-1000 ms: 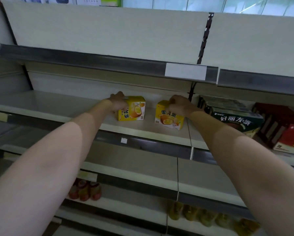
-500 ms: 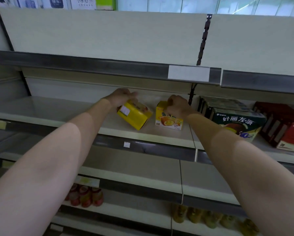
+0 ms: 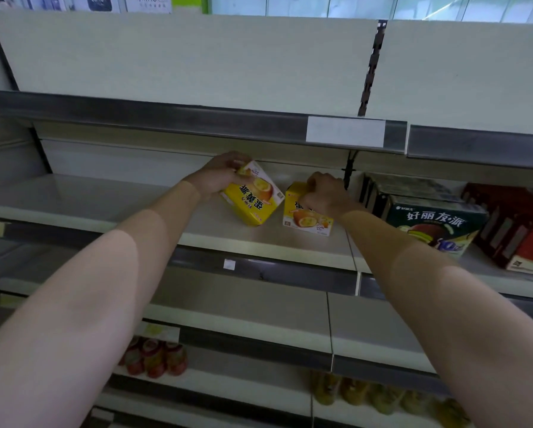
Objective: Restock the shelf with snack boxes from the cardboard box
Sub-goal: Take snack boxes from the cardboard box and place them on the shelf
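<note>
Two yellow snack boxes are at the middle shelf (image 3: 104, 208). My left hand (image 3: 219, 174) grips the left yellow box (image 3: 254, 200) by its top, holding it tilted with its print upside down and a lower corner near the shelf. My right hand (image 3: 324, 193) grips the top of the right yellow box (image 3: 305, 216), which stands upright on the shelf. The two boxes are a small gap apart. No cardboard box shows in this view.
Green snack boxes (image 3: 435, 223) and red boxes (image 3: 521, 236) fill the shelf to the right. A metal shelf rail (image 3: 166, 118) runs just above my hands. Lower shelves hold red bottles (image 3: 157, 359) and yellow-green bottles (image 3: 379, 396).
My left hand has lifted and turned its yellow box, which stood upright a second ago, so its front now faces me upside down. The right box stays put under my right hand.
</note>
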Motion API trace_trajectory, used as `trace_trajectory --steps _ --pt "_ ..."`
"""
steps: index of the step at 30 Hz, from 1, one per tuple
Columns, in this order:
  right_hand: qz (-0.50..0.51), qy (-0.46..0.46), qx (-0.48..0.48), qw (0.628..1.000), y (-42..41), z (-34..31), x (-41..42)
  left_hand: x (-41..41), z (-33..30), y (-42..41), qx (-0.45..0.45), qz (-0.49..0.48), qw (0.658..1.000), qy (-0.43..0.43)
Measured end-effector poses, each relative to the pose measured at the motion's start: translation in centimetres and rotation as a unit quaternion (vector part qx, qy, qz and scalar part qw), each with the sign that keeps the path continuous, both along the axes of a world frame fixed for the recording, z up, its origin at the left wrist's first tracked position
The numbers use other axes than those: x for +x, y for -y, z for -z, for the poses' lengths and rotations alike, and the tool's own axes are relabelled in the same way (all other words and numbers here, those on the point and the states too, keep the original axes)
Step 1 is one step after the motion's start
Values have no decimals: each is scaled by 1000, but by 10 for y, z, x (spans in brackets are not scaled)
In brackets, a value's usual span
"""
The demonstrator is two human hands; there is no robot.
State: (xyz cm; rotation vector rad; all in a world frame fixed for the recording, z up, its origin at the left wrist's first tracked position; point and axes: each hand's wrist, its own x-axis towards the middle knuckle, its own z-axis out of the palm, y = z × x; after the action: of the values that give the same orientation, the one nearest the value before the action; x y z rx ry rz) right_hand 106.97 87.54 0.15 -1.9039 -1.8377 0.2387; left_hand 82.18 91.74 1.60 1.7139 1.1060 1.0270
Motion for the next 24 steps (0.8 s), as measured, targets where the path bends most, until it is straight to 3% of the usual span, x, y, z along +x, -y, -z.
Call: trace_trajectory --steps 4,9,11,13,15,20,24 --pt "18 25 5 1000 -2 0 4 3 -1 -3 42 0 998 -45" --pt "18 44 -32 998 -3 -2 10 -14 -7 -6 27 -54 971 -233" --pt "18 51 -41 998 -4 -2 8 -25 -11 -6 12 -79 926 -369" --pt "23 56 -43 997 -5 -2 5 -32 -16 -5 3 -89 850 -519" --pt "26 53 -41 997 -5 -3 -1 -33 -17 -2 4 -92 806 -585" --pt "25 45 -25 998 -5 -2 -12 -17 -8 4 67 -28 853 -518" --pt "29 33 -19 999 -4 -3 -12 2 -4 9 110 -58 877 -464"
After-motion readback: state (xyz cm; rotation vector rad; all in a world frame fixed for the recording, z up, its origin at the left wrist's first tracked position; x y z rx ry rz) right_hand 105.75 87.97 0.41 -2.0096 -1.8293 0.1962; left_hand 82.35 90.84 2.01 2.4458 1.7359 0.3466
